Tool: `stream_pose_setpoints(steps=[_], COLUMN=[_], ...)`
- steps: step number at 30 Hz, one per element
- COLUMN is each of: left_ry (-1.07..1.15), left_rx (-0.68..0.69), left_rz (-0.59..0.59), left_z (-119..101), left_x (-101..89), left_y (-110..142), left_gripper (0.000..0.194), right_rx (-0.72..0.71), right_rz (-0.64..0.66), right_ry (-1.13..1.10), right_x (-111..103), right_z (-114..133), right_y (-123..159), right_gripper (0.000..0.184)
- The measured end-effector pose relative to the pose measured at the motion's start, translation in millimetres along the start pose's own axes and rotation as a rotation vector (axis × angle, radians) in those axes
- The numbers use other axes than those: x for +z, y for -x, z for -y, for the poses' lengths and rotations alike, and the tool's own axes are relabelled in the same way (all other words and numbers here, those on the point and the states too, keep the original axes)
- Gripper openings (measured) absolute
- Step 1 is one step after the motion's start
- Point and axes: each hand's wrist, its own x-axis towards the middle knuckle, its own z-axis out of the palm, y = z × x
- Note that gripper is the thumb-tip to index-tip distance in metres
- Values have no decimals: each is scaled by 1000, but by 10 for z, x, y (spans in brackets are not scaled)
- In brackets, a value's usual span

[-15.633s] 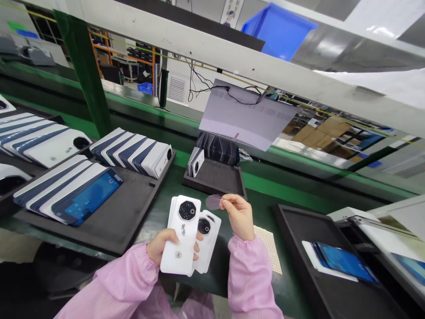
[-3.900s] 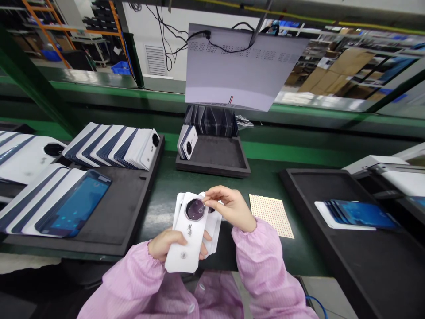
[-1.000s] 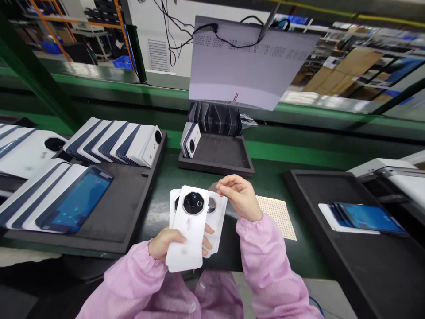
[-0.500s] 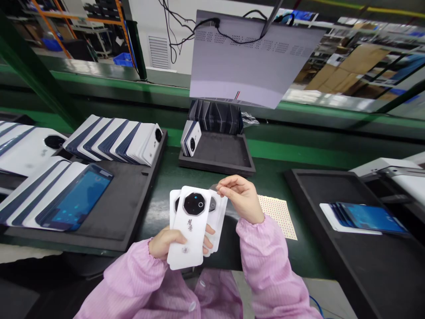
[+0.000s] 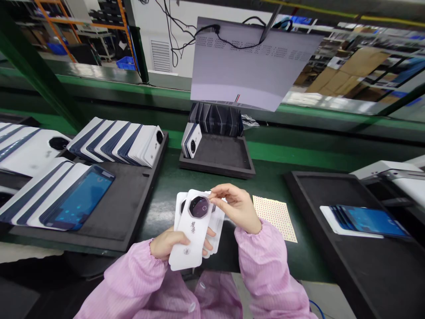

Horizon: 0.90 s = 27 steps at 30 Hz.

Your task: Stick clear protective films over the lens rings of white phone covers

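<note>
My left hand [image 5: 171,243] grips a small fan of white phone back panels, thumb on top and fingers underneath. The top panel [image 5: 189,248] has dark lettering and a dark octagonal camera area [image 5: 199,207], which looks purplish now. At the upper right edge of that camera area, my right hand [image 5: 237,206] pinches with thumb and forefinger. A thin clear film seems to be between those fingertips, lying over the camera area; its outline is hard to make out. Further panels [image 5: 217,226] stick out behind the top one, partly hidden by my hands.
A sheet of small dots [image 5: 277,217] lies right of my hands. Ahead is a black tray [image 5: 219,150] with panels standing in it. The left tray [image 5: 129,195] bears rows of white panels and a blue-screened one; the right tray [image 5: 365,266] bears several blue-screened pieces [image 5: 375,220].
My right hand has moved slightly left and down, bringing the clear film from beside the top panel onto its camera area, which has turned from black to purplish. The left hand keeps its grip.
</note>
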Motion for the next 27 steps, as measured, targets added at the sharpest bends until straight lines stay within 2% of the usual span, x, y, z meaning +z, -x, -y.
stream_pose_setpoints(steps=[7, 13, 17, 27], left_ry=[6, 5, -28, -26], left_rx=[-14, -4, -3, 16], left_rz=[-17, -6, -16, -21], left_z=[33, 51, 51, 46], left_x=[-9, -36, -55, -38], left_y=[-12, -12, -11, -4], left_gripper=[53, 53, 54, 50], right_rx=[-45, -60, -60, -143], right_rz=[71, 19, 79, 98], right_ry=[141, 106, 130, 371], right_x=[7, -21, -3, 85], right_z=[19, -3, 35, 16], right_y=[-12, 5, -8, -14], right_gripper=[15, 15, 14, 10])
